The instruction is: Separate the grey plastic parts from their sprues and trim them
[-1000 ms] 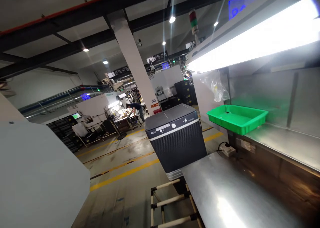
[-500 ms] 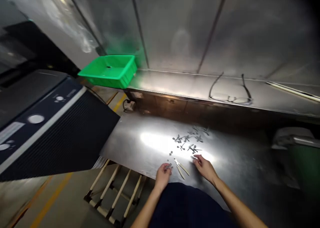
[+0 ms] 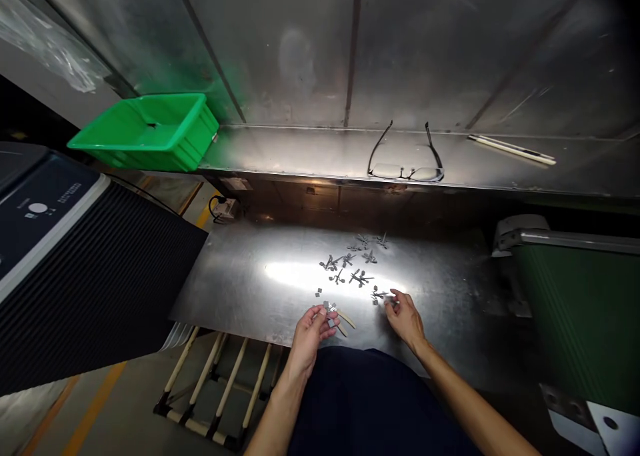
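Note:
Small grey parts lie between the fingertips and in the curled fingers of my left hand [image 3: 311, 331], low over the metal table [image 3: 230, 269]. The handles of the pliers [image 3: 346, 319] show just right of that hand; their jaws are hidden behind its fingers. My right hand [image 3: 404, 316] pinches the right end of a branched dark grey piece [image 3: 376, 296] at table level. Several similar branched pieces [image 3: 359, 278] are spread beyond both hands. Two little grey squares [image 3: 319, 293] rest above my left hand.
A raised metal shelf [image 3: 300, 153] runs behind the table, bearing a green bin [image 3: 195, 139], glasses [image 3: 435, 171] and a pen-like stick [image 3: 515, 151]. A ribbed black machine [image 3: 115, 263] stands left; a green conveyor belt [image 3: 580, 316] is right.
The view has turned to the right. My left hand has moved over the pliers' jaws. My right hand has closed on a branched piece, which now lies apart from the group.

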`<act>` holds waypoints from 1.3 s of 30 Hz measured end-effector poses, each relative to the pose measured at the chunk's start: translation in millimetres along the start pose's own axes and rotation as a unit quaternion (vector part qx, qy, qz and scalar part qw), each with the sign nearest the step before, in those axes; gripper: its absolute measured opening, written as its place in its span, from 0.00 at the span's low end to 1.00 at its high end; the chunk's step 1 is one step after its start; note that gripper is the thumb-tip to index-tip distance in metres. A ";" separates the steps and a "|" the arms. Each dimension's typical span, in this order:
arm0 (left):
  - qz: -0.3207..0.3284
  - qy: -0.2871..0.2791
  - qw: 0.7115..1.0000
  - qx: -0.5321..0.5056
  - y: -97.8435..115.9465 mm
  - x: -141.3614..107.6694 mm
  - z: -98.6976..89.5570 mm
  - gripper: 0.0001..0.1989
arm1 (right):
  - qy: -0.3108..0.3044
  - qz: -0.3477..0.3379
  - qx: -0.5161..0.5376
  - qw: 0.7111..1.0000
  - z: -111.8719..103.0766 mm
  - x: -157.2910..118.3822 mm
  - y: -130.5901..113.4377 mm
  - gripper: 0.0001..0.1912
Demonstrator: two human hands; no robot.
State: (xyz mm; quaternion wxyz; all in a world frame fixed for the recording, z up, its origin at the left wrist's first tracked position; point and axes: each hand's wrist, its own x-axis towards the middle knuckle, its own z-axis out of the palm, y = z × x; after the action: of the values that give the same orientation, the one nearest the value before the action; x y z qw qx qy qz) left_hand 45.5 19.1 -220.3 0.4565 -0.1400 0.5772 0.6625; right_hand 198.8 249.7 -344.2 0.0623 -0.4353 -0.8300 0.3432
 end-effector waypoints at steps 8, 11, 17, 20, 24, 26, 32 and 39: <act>0.027 -0.101 0.983 -0.151 52.3 -77.4 29.5 0.15 | -0.052 0.032 0.039 0.997 16.6 16.0 10.0 0.27; 0.053 -0.134 0.976 -0.164 61.1 -97.9 30.8 0.13 | -0.055 0.031 0.049 0.997 19.3 18.3 8.2 0.24; 0.086 -0.168 0.967 -0.172 68.2 -123.1 28.1 0.13 | -0.061 0.038 0.072 0.995 14.0 16.4 -1.2 0.21; 0.091 -0.169 0.968 -0.163 67.9 -128.7 27.1 0.13 | -0.064 0.054 0.090 0.992 8.9 14.3 -9.3 0.21; 0.092 -0.167 0.970 -0.150 69.4 -135.0 27.4 0.12 | -0.056 0.070 0.129 0.988 -1.7 9.8 -28.3 0.23; 0.089 -0.166 0.971 -0.146 71.8 -136.9 28.4 0.13 | -0.048 0.072 0.160 0.983 -10.0 7.2 -43.4 0.25; 0.143 -0.050 0.988 -0.006 52.6 -85.2 14.1 0.18 | -0.069 0.036 0.277 0.958 -53.2 -5.9 -112.6 0.30; 0.119 0.144 0.941 0.281 -26.3 40.7 -48.6 0.16 | -0.119 -0.057 0.392 0.910 -106.3 -35.2 -193.6 0.20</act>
State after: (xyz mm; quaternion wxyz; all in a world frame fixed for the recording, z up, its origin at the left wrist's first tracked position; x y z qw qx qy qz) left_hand 26.9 -8.5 -280.4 0.3073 -0.0305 0.8118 0.4957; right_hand 131.5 203.0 -136.2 0.1479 -0.2839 -0.6532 0.6862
